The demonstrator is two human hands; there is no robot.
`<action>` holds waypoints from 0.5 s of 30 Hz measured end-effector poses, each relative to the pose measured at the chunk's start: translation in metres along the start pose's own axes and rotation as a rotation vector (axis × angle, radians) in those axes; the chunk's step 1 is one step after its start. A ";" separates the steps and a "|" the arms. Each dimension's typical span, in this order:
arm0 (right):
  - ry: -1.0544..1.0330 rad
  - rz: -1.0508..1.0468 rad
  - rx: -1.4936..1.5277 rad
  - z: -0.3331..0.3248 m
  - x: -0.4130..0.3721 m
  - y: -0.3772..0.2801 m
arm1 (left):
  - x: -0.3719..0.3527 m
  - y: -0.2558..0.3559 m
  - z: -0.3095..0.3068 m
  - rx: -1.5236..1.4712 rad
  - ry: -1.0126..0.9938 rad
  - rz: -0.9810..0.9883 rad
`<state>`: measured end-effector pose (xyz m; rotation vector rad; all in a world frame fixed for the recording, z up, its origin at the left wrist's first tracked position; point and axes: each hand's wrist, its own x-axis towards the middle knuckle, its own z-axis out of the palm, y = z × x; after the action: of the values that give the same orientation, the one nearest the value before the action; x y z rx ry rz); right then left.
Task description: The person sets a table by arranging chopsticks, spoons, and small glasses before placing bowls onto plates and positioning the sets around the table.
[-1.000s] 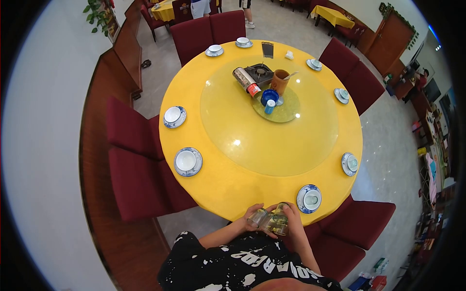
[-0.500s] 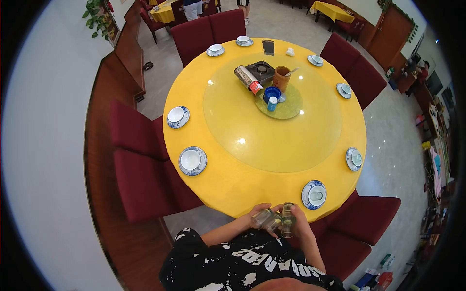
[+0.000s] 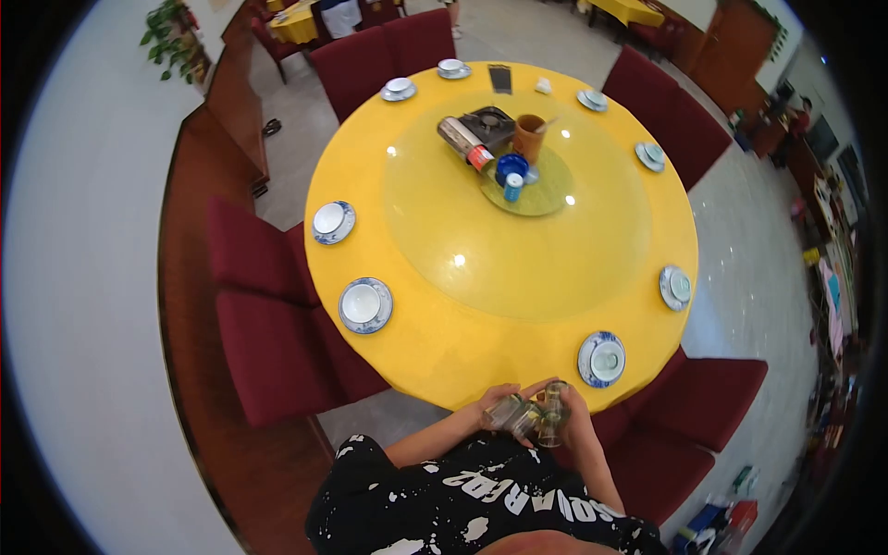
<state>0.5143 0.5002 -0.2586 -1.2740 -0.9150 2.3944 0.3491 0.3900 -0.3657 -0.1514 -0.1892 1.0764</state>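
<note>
Several small clear drinking glasses are gathered between my two hands at the table's near edge, just in front of my black shirt. My left hand is closed around a tilted glass on the left side of the cluster. Fingers of my right hand wrap the glasses on the right, which stand more upright. The nearest place setting, a white bowl with a glass in it on a blue-patterned plate, lies just beyond my right hand. Another plate with a white bowl sits farther left.
The round table has a yellow cloth and a glass turntable. On it are a portable stove, a gas canister, a brown container and a blue bowl. Maroon chairs surround the table.
My view has shifted slightly, so the table's far items sit higher in the picture. Both hands keep hold of the glasses, with the fingers moving a little around them.
</note>
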 end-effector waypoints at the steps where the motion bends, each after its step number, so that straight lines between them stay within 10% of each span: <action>1: 0.040 0.009 0.069 -0.008 0.002 0.010 | -0.002 0.000 -0.019 -0.004 0.034 0.016; 3: 0.039 0.015 0.199 -0.012 0.004 0.019 | -0.011 -0.003 -0.107 0.018 0.168 0.070; 5: 0.088 0.190 0.317 -0.015 -0.003 0.010 | 0.004 -0.002 0.060 0.191 0.032 -0.047; 15: 0.210 -0.006 0.693 -0.040 -0.034 0.049 | 0.001 -0.017 0.045 0.210 0.269 -0.105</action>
<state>0.5690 0.4613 -0.2851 -1.1835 -0.0052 2.2044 0.3544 0.3844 -0.3176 -0.0950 0.1566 0.9537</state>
